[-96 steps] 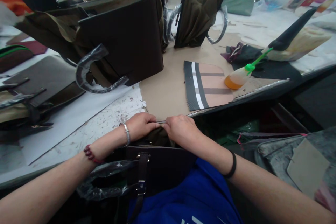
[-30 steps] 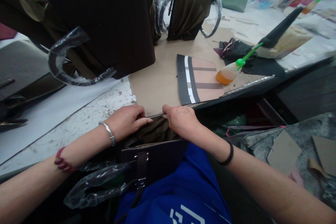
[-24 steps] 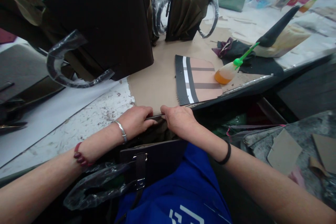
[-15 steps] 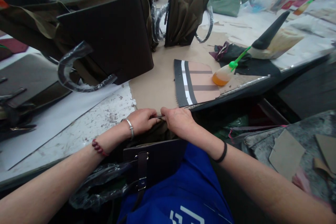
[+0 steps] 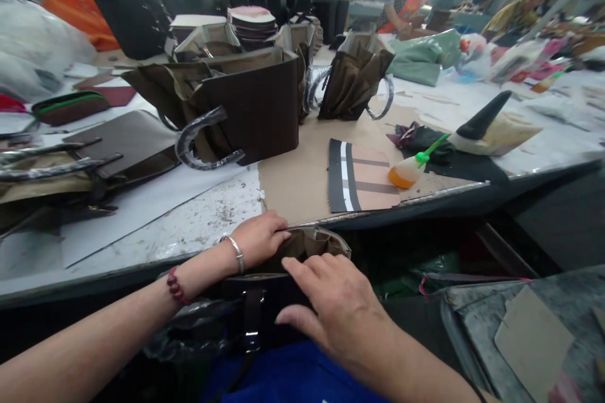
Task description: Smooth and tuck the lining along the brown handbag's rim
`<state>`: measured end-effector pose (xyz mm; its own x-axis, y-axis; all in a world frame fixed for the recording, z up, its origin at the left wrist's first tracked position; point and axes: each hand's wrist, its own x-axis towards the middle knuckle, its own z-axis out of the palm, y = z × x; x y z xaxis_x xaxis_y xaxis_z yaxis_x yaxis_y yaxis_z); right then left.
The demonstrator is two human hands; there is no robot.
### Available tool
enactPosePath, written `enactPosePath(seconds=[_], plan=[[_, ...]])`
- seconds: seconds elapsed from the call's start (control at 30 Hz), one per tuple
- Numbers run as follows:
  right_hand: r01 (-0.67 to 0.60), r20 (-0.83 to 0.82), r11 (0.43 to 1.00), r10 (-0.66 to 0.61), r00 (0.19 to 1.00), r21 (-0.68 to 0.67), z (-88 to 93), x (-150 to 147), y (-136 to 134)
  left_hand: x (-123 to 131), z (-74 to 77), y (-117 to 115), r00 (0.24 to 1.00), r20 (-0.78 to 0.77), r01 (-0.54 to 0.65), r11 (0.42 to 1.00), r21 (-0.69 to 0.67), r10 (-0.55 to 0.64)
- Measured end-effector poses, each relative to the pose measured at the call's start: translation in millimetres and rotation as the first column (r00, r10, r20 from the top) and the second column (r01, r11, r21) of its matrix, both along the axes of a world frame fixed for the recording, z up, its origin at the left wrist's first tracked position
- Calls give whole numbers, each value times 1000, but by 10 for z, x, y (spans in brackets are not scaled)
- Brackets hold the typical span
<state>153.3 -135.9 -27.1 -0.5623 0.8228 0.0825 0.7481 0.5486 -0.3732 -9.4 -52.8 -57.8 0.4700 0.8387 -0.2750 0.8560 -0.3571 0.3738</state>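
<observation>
A dark brown handbag [image 5: 302, 245] with an olive lining stands in my lap against the table edge, its mouth facing up. My left hand [image 5: 259, 234] holds the far rim, fingers bent over it and the thumb toward the inside. Above the near rim is my right hand [image 5: 343, 308], thumb spread away from the fingers and nothing visible in it. The fingertips lie close to the rim; whether they touch it I cannot tell. A strap with a metal buckle [image 5: 252, 341] runs down the front panel. The plastic-wrapped handle [image 5: 189, 334] hangs at the left, partly behind my forearm.
On the table stand another brown handbag [image 5: 255, 110] and a smaller-looking one [image 5: 350, 85]. A striped panel [image 5: 363, 176] lies beside a glue bottle [image 5: 405, 171]. To the right is a grey surface [image 5: 472, 308] with a board piece [image 5: 534, 340]. Other people work farther back.
My hands were together at the far rim; the right has come back toward me and opened, while the left stays on the rim. The bag's mouth now shows wider. The view has tilted up.
</observation>
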Motion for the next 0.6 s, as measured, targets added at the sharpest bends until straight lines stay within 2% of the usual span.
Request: enactPosePath(seconds=[0.13,0.2,0.3,0.4,0.47,0.6], plan=[[-103,62,992,99,993,67,-22,0,-130,-156,90,-122,994,45,-97,994,-59,100],[-192,68,979,188,980,63,33,113,-101,-268,198,-171,984,-2,-179,984,-16,179],[-288,105,956,281,954,57,180,384,56,-407,417,-214,959,-95,-256,961,103,265],[-299,163,954,292,942,19,294,651,300,-389,548,-217,948,-162,-250,956,153,274],[-264,231,962,272,934,-66,305,764,442,-277,510,-202,952,-174,-226,962,152,251],[-91,431,968,186,883,-232,191,790,520,14,228,-161,975,-130,-170,982,79,180]])
